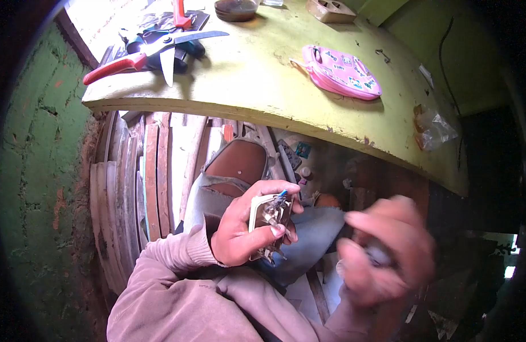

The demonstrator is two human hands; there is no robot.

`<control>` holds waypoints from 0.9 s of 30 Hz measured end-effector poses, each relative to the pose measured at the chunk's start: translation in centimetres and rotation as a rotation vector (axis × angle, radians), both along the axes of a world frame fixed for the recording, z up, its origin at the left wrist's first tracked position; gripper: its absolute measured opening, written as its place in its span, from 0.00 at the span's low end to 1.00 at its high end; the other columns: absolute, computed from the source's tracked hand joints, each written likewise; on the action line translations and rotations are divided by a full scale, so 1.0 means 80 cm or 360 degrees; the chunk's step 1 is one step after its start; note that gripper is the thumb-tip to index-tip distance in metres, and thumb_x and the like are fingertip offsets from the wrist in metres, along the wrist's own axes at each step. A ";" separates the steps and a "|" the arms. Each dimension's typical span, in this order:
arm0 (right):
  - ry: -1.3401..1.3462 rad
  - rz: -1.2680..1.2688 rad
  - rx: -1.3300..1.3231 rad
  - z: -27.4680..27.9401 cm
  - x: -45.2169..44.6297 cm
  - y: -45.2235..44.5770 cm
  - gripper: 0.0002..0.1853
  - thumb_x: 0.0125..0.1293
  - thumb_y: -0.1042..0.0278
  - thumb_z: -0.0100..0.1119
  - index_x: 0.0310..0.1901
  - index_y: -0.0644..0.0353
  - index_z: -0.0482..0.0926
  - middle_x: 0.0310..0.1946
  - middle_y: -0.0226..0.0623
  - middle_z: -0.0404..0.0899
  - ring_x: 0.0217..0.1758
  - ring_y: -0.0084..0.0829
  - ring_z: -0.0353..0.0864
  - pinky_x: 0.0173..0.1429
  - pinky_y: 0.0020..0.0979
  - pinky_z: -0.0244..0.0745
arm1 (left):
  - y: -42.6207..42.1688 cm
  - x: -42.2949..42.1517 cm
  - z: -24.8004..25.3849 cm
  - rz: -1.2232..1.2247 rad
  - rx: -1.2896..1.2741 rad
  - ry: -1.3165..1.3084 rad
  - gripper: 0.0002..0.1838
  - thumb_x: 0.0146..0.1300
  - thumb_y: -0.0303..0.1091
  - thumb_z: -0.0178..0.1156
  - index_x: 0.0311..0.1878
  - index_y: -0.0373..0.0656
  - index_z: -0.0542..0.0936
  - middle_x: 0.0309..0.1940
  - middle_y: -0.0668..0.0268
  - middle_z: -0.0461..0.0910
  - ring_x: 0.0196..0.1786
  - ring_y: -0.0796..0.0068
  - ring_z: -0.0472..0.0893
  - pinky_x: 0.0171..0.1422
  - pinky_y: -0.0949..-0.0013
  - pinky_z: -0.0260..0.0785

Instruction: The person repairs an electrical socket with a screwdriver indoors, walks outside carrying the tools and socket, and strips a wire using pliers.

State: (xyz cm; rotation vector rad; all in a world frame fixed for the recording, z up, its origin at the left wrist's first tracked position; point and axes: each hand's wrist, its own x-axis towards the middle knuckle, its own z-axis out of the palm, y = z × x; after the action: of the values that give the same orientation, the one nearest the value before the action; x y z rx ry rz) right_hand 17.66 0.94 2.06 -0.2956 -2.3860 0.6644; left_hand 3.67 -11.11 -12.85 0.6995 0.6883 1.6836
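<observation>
We class this place as a small makeshift workroom, judging by its contents and rough finish. Beyond the left hand (240, 231), red-handled shears (168, 41) lie at one end of a yellow-green bench (257, 74) with a chipped front edge. The left hand holds a small fitting (268, 212) with exposed inner parts. To the left of this hand we note a green wall (40, 154), its paint pitted and worn, and, closer in, long wooden strips (152, 179) ranged side by side. Beyond the right hand (391, 248), a pink pouch (343, 74) with printed pictures lends the bench a domestic touch; whether the room belongs to a home, we cannot tell.
</observation>
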 end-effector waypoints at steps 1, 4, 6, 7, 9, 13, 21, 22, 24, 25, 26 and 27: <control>-0.0081 -0.0010 -0.0028 -0.015 -0.008 0.001 0.10 0.55 0.74 0.71 0.38 0.65 0.84 0.25 0.37 0.78 0.22 0.30 0.76 0.25 0.30 0.72 | 0.000 -0.001 0.000 0.0057 0.0045 0.0086 0.31 0.65 0.22 0.55 0.72 0.38 0.63 0.53 0.57 0.77 0.45 0.72 0.83 0.50 0.69 0.77; -0.0210 0.0011 -0.0091 -0.048 -0.016 0.002 0.09 0.54 0.75 0.71 0.37 0.67 0.85 0.25 0.39 0.78 0.23 0.27 0.77 0.26 0.28 0.70 | 0.001 -0.004 -0.006 0.0272 0.0265 0.0566 0.31 0.62 0.21 0.58 0.70 0.35 0.65 0.53 0.56 0.78 0.47 0.72 0.82 0.51 0.70 0.74; -0.0271 0.0086 -0.0119 -0.057 -0.020 -0.001 0.08 0.54 0.79 0.70 0.36 0.67 0.84 0.26 0.41 0.79 0.23 0.31 0.79 0.26 0.29 0.72 | 0.002 -0.007 -0.009 0.0384 0.0327 0.0767 0.31 0.60 0.20 0.60 0.69 0.33 0.67 0.52 0.54 0.79 0.48 0.69 0.81 0.54 0.68 0.72; -0.0154 0.0146 -0.0099 -0.064 -0.023 -0.001 0.07 0.55 0.81 0.69 0.37 0.67 0.84 0.26 0.42 0.79 0.24 0.34 0.80 0.27 0.31 0.73 | 0.002 -0.006 -0.007 0.0446 0.0343 0.0874 0.31 0.59 0.20 0.60 0.68 0.33 0.68 0.52 0.53 0.79 0.49 0.67 0.81 0.55 0.67 0.72; -0.0158 0.0169 -0.0065 -0.063 -0.024 0.000 0.07 0.55 0.82 0.69 0.37 0.68 0.84 0.26 0.43 0.79 0.24 0.35 0.81 0.27 0.31 0.73 | 0.005 -0.006 -0.003 0.0554 0.0394 0.1006 0.30 0.58 0.20 0.62 0.66 0.32 0.70 0.50 0.51 0.79 0.49 0.62 0.82 0.55 0.65 0.72; -0.0169 0.0138 -0.0058 -0.061 -0.024 -0.005 0.08 0.55 0.83 0.67 0.37 0.68 0.83 0.27 0.43 0.79 0.24 0.35 0.81 0.27 0.32 0.74 | 0.006 -0.004 -0.006 0.0578 0.0365 0.0867 0.30 0.56 0.20 0.62 0.65 0.31 0.70 0.48 0.51 0.79 0.48 0.60 0.82 0.54 0.63 0.73; -0.0082 0.0244 -0.0059 -0.073 -0.028 -0.001 0.09 0.53 0.84 0.67 0.37 0.68 0.83 0.25 0.41 0.78 0.21 0.36 0.78 0.26 0.33 0.73 | 0.007 -0.008 -0.002 0.0671 0.0427 0.1140 0.31 0.54 0.20 0.63 0.65 0.31 0.70 0.48 0.50 0.79 0.48 0.58 0.82 0.54 0.63 0.73; -0.0075 0.0232 -0.0055 -0.070 -0.027 -0.001 0.10 0.52 0.84 0.67 0.38 0.68 0.82 0.25 0.41 0.77 0.21 0.37 0.78 0.26 0.33 0.72 | 0.006 -0.009 -0.001 0.0655 0.0389 0.1178 0.31 0.54 0.20 0.63 0.65 0.32 0.70 0.48 0.50 0.79 0.49 0.58 0.82 0.54 0.63 0.73; -0.0095 0.0233 -0.0023 -0.064 -0.022 0.003 0.13 0.50 0.84 0.68 0.39 0.69 0.82 0.26 0.41 0.77 0.23 0.37 0.79 0.27 0.33 0.73 | 0.004 -0.010 0.001 0.0599 0.0351 0.1123 0.31 0.56 0.20 0.62 0.65 0.34 0.70 0.49 0.53 0.79 0.47 0.63 0.82 0.53 0.66 0.73; -0.0211 0.0273 0.0157 -0.060 -0.020 0.011 0.14 0.49 0.81 0.67 0.40 0.70 0.81 0.28 0.41 0.76 0.26 0.38 0.79 0.28 0.34 0.74 | 0.004 -0.013 0.008 0.0420 0.0161 0.0882 0.30 0.57 0.20 0.61 0.66 0.34 0.70 0.48 0.56 0.79 0.45 0.66 0.82 0.51 0.68 0.74; -0.0327 0.0314 0.0338 -0.058 -0.018 0.014 0.15 0.49 0.77 0.66 0.41 0.71 0.80 0.31 0.42 0.76 0.29 0.38 0.79 0.30 0.35 0.75 | 0.002 -0.015 0.016 0.0244 -0.0027 0.0643 0.29 0.59 0.20 0.60 0.66 0.35 0.70 0.48 0.58 0.79 0.44 0.70 0.82 0.50 0.70 0.74; -0.0326 0.0313 0.0343 -0.056 -0.019 0.015 0.15 0.49 0.77 0.66 0.41 0.71 0.80 0.31 0.42 0.76 0.29 0.38 0.79 0.30 0.35 0.75 | 0.002 -0.014 0.027 0.0069 -0.0183 0.0251 0.28 0.61 0.21 0.58 0.67 0.36 0.68 0.46 0.61 0.80 0.39 0.73 0.83 0.45 0.72 0.76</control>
State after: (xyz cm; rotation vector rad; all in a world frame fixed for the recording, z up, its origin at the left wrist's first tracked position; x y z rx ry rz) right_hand 16.13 2.15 -2.44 -0.0377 -2.6804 0.4756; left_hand 2.57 -10.96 -10.68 0.7450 0.9099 1.6256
